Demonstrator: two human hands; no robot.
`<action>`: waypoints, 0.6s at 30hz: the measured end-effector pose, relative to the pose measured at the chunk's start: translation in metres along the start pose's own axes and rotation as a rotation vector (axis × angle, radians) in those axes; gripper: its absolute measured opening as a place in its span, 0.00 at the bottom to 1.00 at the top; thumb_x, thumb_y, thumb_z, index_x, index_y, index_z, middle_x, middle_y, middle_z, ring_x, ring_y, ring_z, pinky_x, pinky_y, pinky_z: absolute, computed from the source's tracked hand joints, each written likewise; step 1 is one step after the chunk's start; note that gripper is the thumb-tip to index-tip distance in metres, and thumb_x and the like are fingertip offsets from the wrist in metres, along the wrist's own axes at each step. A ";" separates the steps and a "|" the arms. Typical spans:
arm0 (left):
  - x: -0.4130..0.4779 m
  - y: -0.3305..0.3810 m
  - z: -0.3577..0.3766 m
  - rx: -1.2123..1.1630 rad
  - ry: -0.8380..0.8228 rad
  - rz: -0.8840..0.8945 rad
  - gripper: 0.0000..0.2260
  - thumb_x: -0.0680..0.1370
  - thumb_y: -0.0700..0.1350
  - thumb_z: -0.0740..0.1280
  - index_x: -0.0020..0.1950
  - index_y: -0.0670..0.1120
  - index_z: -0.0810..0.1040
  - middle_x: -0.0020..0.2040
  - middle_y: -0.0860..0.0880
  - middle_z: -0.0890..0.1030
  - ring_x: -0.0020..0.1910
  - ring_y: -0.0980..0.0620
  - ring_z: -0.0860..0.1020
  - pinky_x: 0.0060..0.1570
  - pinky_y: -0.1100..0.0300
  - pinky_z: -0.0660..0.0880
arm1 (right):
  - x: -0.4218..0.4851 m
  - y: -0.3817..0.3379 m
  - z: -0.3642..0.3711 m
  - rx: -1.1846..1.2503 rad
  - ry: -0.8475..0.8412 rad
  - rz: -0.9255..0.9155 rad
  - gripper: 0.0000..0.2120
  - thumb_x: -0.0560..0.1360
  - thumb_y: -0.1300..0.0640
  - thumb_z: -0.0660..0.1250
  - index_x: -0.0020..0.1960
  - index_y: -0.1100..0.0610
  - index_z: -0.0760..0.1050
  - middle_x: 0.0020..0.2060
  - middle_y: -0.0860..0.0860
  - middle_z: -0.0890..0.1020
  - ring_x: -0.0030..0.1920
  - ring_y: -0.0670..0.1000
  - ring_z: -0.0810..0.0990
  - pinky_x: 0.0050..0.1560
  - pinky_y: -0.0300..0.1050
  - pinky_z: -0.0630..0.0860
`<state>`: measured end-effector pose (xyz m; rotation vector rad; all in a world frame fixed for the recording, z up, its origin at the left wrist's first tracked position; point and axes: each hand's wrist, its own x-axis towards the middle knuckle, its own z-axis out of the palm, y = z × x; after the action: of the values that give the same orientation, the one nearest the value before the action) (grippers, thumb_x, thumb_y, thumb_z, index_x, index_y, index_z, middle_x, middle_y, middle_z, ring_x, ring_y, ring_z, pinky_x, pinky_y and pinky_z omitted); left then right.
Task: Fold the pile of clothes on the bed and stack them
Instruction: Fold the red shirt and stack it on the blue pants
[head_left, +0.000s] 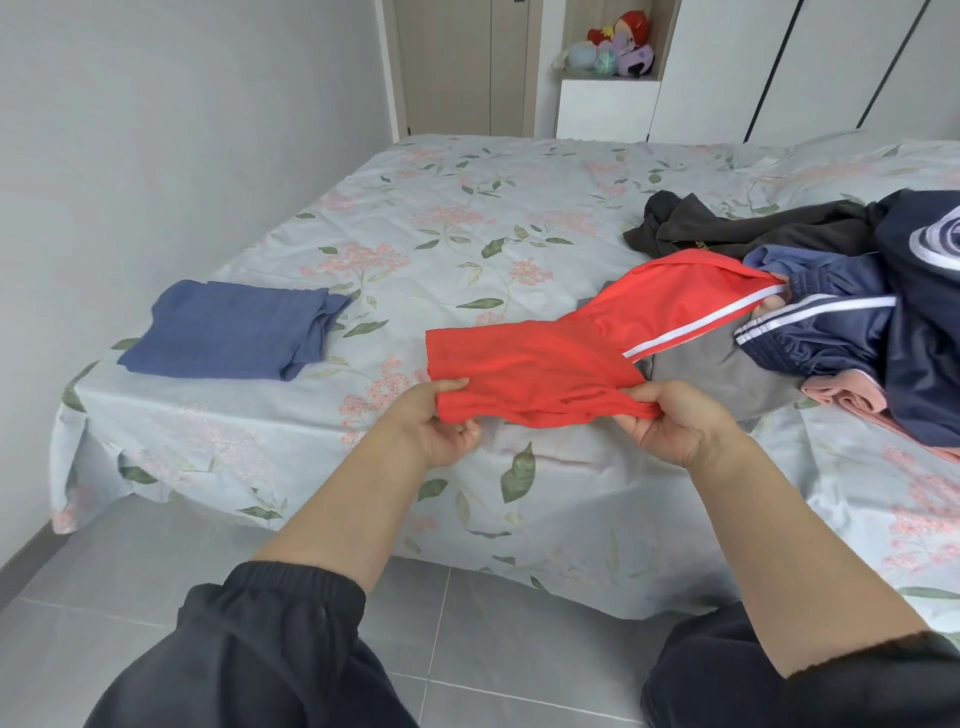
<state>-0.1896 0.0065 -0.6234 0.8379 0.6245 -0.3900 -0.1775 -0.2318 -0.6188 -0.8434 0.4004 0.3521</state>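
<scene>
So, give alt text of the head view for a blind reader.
The left hand and right hand grip one end of a red garment over a flowered bed; the other end reaches a clothes pile. A folded blue garment lies left.

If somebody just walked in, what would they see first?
The bright red garment with a white stripe jumps out, gripped at its near edge by the left hand and right hand in the middle. Then the jumbled pile of dark clothes on the right of the bed, and one folded blue garment alone on its left.
</scene>
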 end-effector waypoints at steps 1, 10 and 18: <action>-0.004 0.007 0.001 -0.031 0.008 0.002 0.08 0.77 0.38 0.64 0.38 0.43 0.73 0.23 0.48 0.74 0.25 0.54 0.70 0.27 0.64 0.68 | -0.005 -0.003 0.011 0.027 -0.005 -0.019 0.15 0.76 0.75 0.49 0.48 0.69 0.73 0.35 0.61 0.83 0.32 0.57 0.84 0.30 0.45 0.81; -0.068 0.115 0.012 -0.041 0.069 0.190 0.08 0.80 0.35 0.57 0.53 0.35 0.74 0.54 0.40 0.77 0.61 0.42 0.76 0.60 0.42 0.73 | -0.025 -0.035 0.151 -0.010 -0.018 -0.109 0.12 0.77 0.74 0.47 0.51 0.69 0.68 0.57 0.65 0.75 0.55 0.61 0.79 0.53 0.52 0.76; -0.100 0.233 -0.040 -0.049 0.087 0.373 0.10 0.79 0.34 0.54 0.43 0.34 0.73 0.45 0.38 0.77 0.62 0.41 0.76 0.63 0.48 0.72 | 0.002 -0.003 0.271 0.029 -0.169 -0.065 0.20 0.76 0.75 0.46 0.65 0.71 0.65 0.63 0.68 0.72 0.60 0.64 0.76 0.54 0.56 0.76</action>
<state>-0.1515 0.1898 -0.4469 0.9062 0.5410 -0.0001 -0.1200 -0.0236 -0.4550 -0.7896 0.2205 0.3536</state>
